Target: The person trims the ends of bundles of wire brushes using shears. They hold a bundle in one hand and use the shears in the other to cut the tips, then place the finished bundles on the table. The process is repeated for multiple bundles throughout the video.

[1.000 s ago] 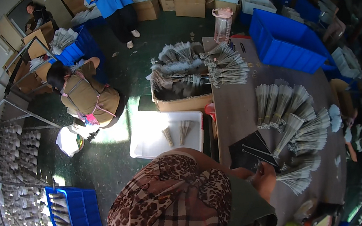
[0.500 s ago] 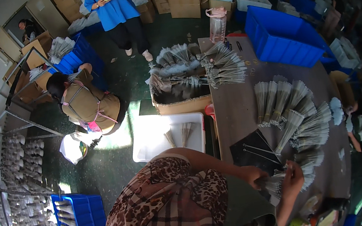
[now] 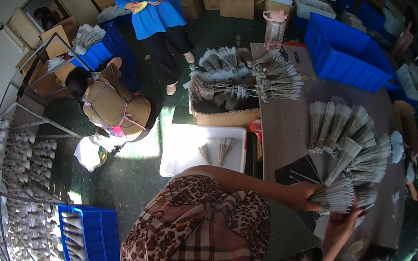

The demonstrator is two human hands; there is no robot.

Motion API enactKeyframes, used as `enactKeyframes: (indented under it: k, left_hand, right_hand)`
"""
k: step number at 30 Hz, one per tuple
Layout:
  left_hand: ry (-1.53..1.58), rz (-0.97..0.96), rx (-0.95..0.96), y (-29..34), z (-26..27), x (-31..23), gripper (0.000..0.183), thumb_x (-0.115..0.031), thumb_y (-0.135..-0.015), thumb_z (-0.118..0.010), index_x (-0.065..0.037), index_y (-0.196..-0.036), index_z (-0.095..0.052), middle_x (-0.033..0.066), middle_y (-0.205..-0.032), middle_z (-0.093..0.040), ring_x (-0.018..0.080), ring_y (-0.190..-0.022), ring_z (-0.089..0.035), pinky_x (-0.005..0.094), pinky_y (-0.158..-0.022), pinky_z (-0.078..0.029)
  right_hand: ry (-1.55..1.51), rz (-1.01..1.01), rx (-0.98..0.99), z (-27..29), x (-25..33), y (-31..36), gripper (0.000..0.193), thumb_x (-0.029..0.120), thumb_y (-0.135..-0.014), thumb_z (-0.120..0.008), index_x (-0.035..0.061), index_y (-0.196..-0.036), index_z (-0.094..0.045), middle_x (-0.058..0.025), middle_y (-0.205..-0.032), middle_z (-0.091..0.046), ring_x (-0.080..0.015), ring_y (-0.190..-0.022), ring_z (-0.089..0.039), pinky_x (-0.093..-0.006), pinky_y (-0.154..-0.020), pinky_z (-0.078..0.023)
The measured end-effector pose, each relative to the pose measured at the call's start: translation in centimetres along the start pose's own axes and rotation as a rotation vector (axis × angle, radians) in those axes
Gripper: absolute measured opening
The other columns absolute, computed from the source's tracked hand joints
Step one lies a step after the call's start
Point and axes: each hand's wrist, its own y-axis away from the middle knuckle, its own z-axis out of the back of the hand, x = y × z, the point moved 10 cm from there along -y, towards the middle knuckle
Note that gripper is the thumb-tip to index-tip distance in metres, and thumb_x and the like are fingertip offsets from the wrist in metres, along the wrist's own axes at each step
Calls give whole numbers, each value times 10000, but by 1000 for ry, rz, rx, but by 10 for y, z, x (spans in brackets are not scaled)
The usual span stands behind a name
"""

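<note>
Lower right, I've got left hand gripping a sideways bundle; right hand just below, can't tell its grip.

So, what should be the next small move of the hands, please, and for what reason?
Perhaps the right hand should gently gather the flared end of the bundle of thin pale-tipped stems: that end is spread out, the left hand holds the narrower end, and the right hand is close beside the flare.
</note>
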Motion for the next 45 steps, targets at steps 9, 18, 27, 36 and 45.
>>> enactKeyframes:
  k: [9, 18, 27, 36, 45]
  left_hand:
    - [-154, -140, 0, -4, -4, -11, 467, -240, -719, -642, 16, -1083, -498, 181, -985, -585, 288, -957, -577, 364, -812, -437]
    - [-139, -29, 69, -8, -12, -6, 524, -249, -736, -665, -27, -1165, -461, 173, -1062, -571, 280, -1009, -564, 351, -854, -426]
    - [-18, -108, 327, -23, -54, -14, 586, -196, -763, -658, -29, -1261, -396, 123, -1152, -533, 194, -1062, -518, 319, -900, -395]
    - [-92, -239, 467, -38, -75, -32, 483, -124, -787, -630, -40, -1224, -442, 122, -1113, -555, 191, -1019, -545, 318, -870, -416]
    - [-1, -37, 387, -60, -68, -30, 333, -176, -774, -657, -80, -1084, -583, 82, -1041, -623, 167, -976, -584, 301, -846, -438]
  right_hand:
    - [106, 101, 168, -40, -12, 20, 459, 311, -821, -650, -8, -1101, -477, -91, -1024, -564, -192, -932, -549, -323, -823, -441]
    - [-23, -7, 52, -45, -17, 27, 704, 185, -625, -817, 5, -1187, -434, -39, -1016, -555, -134, -923, -544, -269, -841, -424]
    - [29, 214, -51, -37, 27, 49, 743, 217, -604, -835, 21, -1187, -416, -28, -1032, -519, -122, -969, -505, -271, -851, -413]
    - [2, 237, -149, -23, 35, 65, 691, 152, -619, -826, 16, -1184, -451, -13, -1009, -559, -104, -919, -533, -251, -831, -425]
    - [394, 234, -189, -28, 49, 62, 766, 110, -590, -835, 14, -1229, -425, -67, -1148, -518, -140, -1068, -490, -298, -930, -396]
